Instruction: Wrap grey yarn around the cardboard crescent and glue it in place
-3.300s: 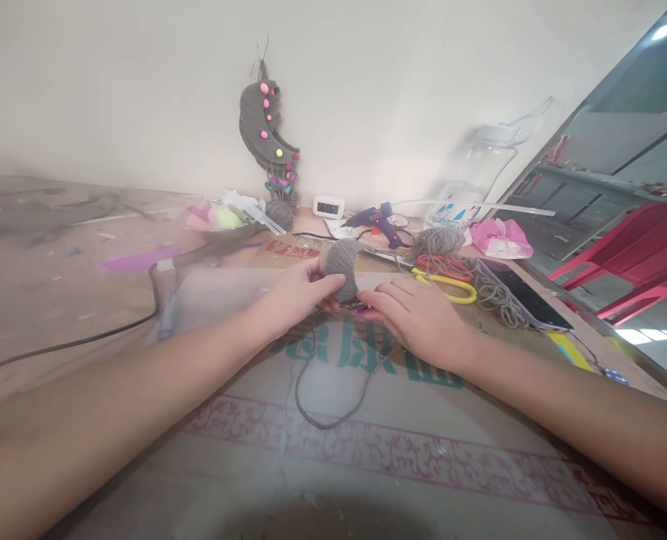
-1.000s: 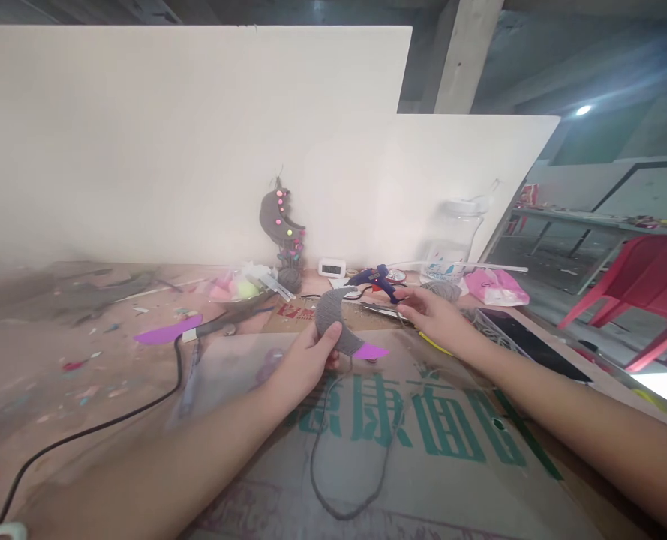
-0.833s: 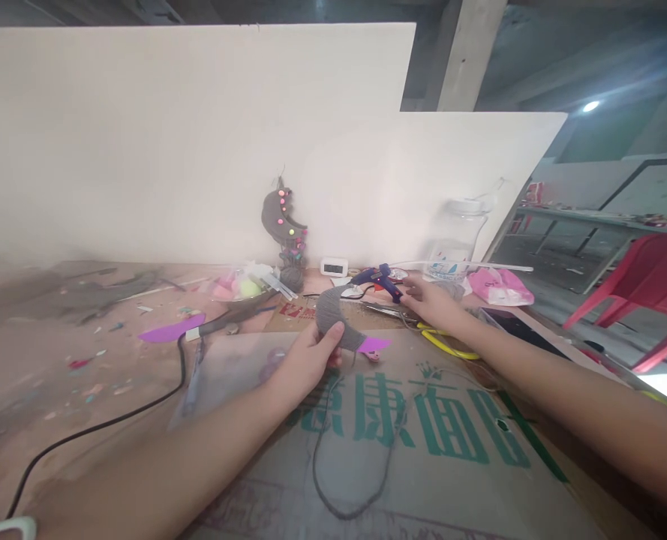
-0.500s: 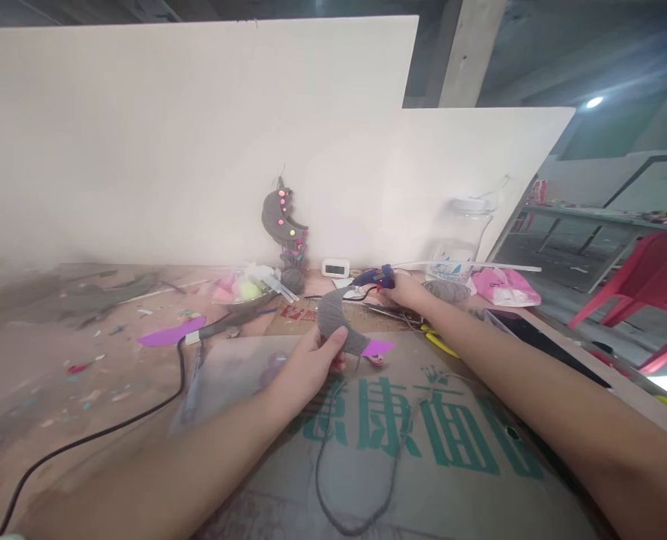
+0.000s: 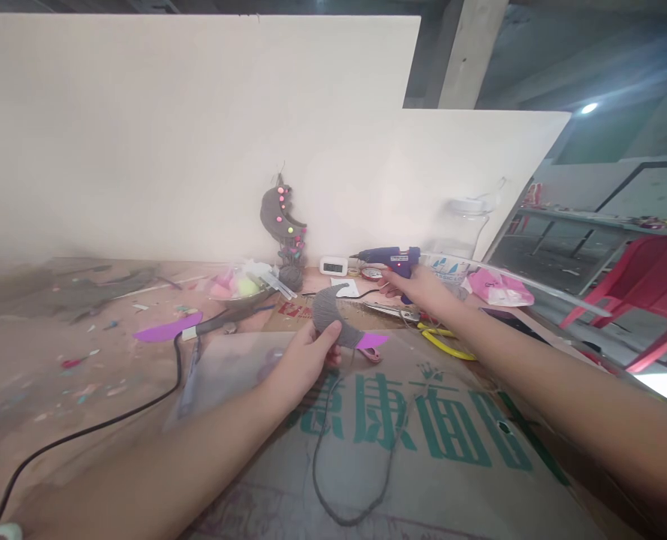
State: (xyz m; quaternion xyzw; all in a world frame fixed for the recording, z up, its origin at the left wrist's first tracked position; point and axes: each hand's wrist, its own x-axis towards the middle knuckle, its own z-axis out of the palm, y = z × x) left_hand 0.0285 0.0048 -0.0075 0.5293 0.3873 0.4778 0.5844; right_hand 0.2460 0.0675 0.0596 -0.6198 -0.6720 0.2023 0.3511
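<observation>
The left hand grips the gray yarn-wrapped crescent above the counter, thumb upon its face. It seems light and quite stiff; the purple tip may bend, so the wrapped middle is better to hold. The right hand, arm stretched forward, grasps the glue gun by its handle.
</observation>
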